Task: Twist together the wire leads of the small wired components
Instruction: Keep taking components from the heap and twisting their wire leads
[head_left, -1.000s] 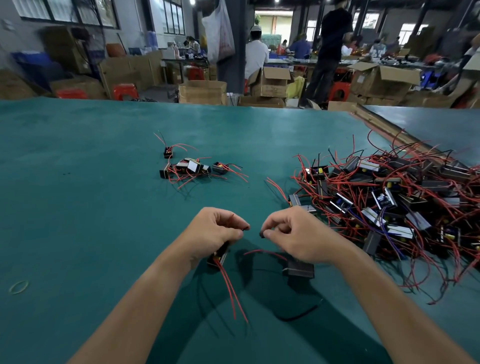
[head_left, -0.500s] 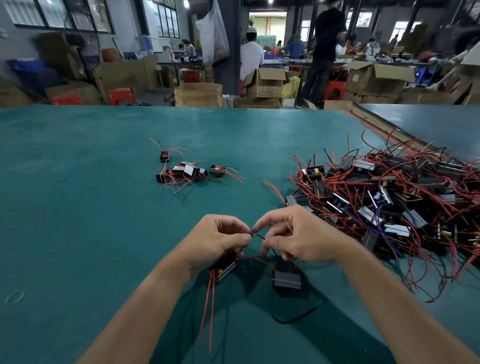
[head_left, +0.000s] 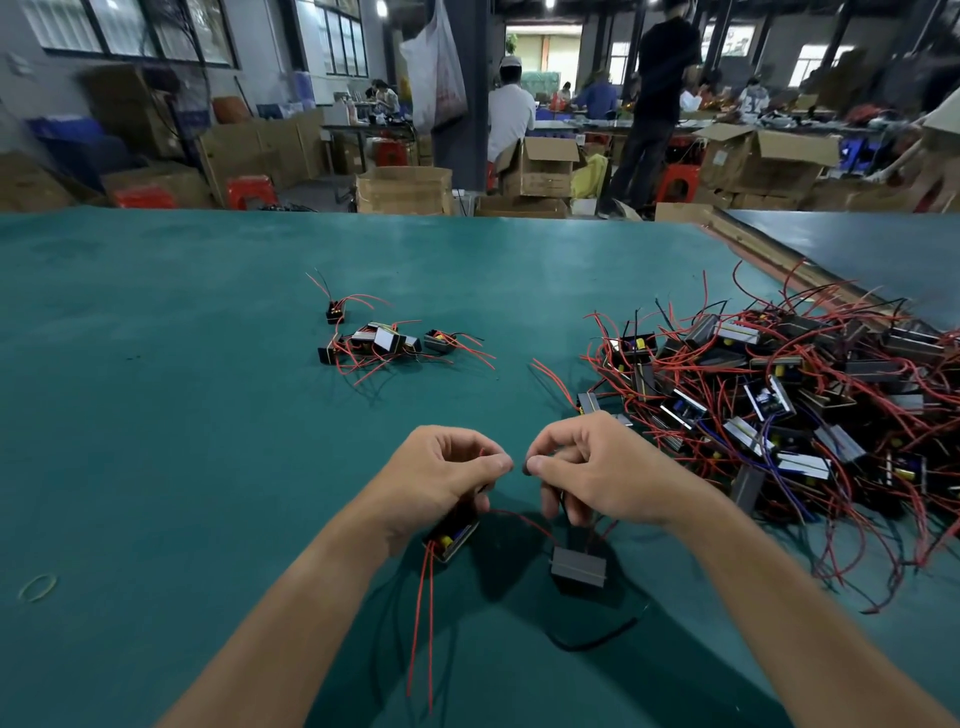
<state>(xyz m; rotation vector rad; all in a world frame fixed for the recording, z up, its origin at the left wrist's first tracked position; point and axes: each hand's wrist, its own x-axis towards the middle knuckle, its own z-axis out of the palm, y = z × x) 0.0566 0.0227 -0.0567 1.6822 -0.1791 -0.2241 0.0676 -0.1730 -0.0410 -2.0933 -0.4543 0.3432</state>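
Observation:
My left hand (head_left: 447, 475) pinches a thin red lead between thumb and fingers, and a small black component with a yellow part (head_left: 453, 535) hangs under its palm with red wires trailing down. My right hand (head_left: 592, 470) pinches a dark wire end right beside the left fingertips. Below it a second grey-black component (head_left: 577, 567) lies on the green table (head_left: 156, 415), joined by a red lead and a black wire (head_left: 597, 642). The pinched wire tips are hidden by my fingers.
A big heap of components with red wires (head_left: 779, 405) fills the table's right side. A small cluster of several components (head_left: 384, 340) lies at centre-left. A rubber band (head_left: 37, 588) rests at the left edge. People and cardboard boxes stand beyond the table.
The component under my right hand has dropped and slid slightly right. My fingertips stay together, with the wire pinch shifting a little. The red wires under my left hand now hang straighter.

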